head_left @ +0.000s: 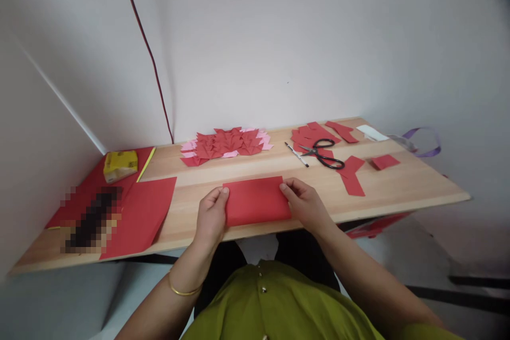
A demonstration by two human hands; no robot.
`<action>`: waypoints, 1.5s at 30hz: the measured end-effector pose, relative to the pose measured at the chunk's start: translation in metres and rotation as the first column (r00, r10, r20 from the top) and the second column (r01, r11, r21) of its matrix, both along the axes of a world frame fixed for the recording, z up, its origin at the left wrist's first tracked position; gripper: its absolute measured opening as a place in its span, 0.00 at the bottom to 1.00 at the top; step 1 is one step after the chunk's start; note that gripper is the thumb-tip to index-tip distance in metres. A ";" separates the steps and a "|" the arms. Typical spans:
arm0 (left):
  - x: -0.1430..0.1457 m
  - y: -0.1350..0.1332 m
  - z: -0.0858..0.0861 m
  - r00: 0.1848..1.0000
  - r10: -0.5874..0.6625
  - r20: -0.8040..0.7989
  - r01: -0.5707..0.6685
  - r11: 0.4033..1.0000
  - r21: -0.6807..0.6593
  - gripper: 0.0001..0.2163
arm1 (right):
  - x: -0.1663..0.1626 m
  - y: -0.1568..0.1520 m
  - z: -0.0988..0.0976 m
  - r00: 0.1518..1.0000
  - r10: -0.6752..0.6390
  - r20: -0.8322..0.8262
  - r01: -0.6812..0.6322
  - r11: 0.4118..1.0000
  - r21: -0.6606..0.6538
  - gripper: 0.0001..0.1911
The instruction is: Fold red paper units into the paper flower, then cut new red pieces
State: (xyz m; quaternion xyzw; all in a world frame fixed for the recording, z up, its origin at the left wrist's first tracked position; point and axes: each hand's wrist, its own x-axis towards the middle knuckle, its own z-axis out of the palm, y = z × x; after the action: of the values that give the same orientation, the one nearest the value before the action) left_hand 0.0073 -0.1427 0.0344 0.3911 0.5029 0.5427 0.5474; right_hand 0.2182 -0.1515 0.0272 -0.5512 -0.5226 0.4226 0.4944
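Note:
Between my two hands, at the near edge of the wooden table (pixel 191 234), is a red sheet of paper (pixel 257 201) that looks folded into a rectangle. My left hand (pixel 213 211) pinches its left side, thumb on top near the upper corner. On the opposite side, my right hand (pixel 305 202) grips the paper by its upper right corner, the thumb again on top. The fingers beneath the paper are hidden. Black-handled scissors (pixel 322 154) lie open beyond my right hand, beside a pen (pixel 297 154).
Folded red and pink paper pieces (pixel 227 146) are heaped by the wall. Red cut pieces (pixel 353 175) lie at the right, near a white strip (pixel 372 133) and a purple ribbon (pixel 432 141). Leftward are large red sheets (pixel 147 207), a yellow packet (pixel 120 164) and a blurred-out dark object (pixel 93 220).

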 end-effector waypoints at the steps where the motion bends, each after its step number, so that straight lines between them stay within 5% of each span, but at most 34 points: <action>1: -0.001 0.000 -0.002 0.998 0.003 -0.070 0.000 0.999 0.040 0.12 | 0.000 0.001 -0.001 1.000 -0.001 0.028 0.001 1.000 0.016 0.15; 6: -0.004 0.001 -0.005 0.948 0.039 -0.315 0.015 0.986 0.168 0.14 | 0.002 0.003 -0.003 0.986 -0.028 0.167 0.011 0.995 0.102 0.14; 19: -0.001 0.010 -0.006 0.944 0.055 -0.326 0.012 0.980 0.197 0.13 | 0.003 0.017 -0.008 0.982 -0.036 0.186 0.016 0.994 0.112 0.14; 23: -0.001 0.026 -0.010 0.901 0.103 -0.421 -0.005 0.974 0.227 0.13 | 0.005 0.032 -0.012 0.952 -0.048 0.302 0.002 0.988 0.152 0.14; 27: 0.001 0.056 -0.013 0.706 0.154 -0.691 0.052 0.962 0.268 0.15 | 0.009 0.060 -0.017 0.864 -0.074 0.499 -0.007 0.987 0.159 0.12; 31: 0.007 0.086 -0.014 0.405 0.035 -0.914 0.065 0.996 0.066 0.15 | 0.009 0.087 -0.019 0.719 -0.036 0.694 -0.016 0.998 0.068 0.10; 34: 0.013 0.094 -0.016 0.183 -0.027 -0.983 0.056 0.998 -0.017 0.16 | 0.005 0.096 -0.017 0.572 0.003 0.820 0.004 1.000 -0.006 0.10; 37: 0.018 0.091 -0.019 0.017 0.037 -0.999 0.098 0.994 0.039 0.17 | -0.001 0.096 -0.014 0.448 0.053 0.892 0.006 0.998 -0.062 0.11; 45: 0.021 0.088 -0.023 -0.121 0.069 -0.990 0.124 0.991 0.054 0.18 | -0.009 0.094 -0.017 0.350 0.106 0.931 0.011 0.993 -0.117 0.10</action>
State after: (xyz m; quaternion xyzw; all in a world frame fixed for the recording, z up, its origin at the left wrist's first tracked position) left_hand 0.0280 -0.0544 0.0111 0.7101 0.6981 0.0863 -0.0292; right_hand 0.2097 -0.0573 0.0102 -0.7030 -0.7041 0.0737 0.0672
